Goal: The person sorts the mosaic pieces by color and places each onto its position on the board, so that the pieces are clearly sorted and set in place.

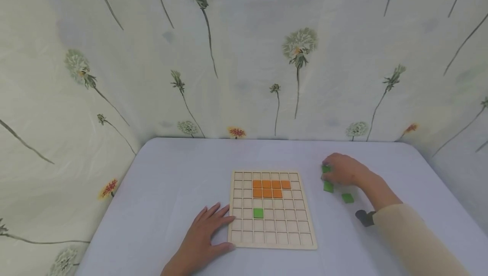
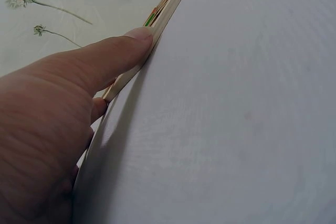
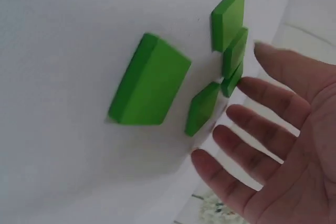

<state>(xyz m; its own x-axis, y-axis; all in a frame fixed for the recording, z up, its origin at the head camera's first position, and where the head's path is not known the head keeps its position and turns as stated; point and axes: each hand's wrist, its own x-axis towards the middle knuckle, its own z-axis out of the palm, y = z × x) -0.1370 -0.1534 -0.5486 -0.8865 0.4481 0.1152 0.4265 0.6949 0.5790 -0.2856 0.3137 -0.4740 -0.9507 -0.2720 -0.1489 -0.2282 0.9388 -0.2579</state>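
A white table [image 1: 171,174] carries a wooden grid board [image 1: 272,242] near its front middle. To the board's right, loose green tiles [image 1: 347,198] lie flat on the cloth, close together. The left hand [image 1: 202,238] lies flat on the table, its fingers touching the board's left edge.

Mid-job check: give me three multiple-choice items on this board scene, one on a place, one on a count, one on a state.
1. Where does the single green square tile sit in the wooden grid board?
A. below the orange tiles
B. above them
C. outside the board

2. How many orange square tiles lie in the board?
A. three
B. seven
C. ten

3. How is the left hand?
A. flat against the board's edge
B. gripping a tile
C. lifted high

Key: 1 A, it lies lower in the grid; 2 B, four over three; 3 A, straight fingers touch the edge.
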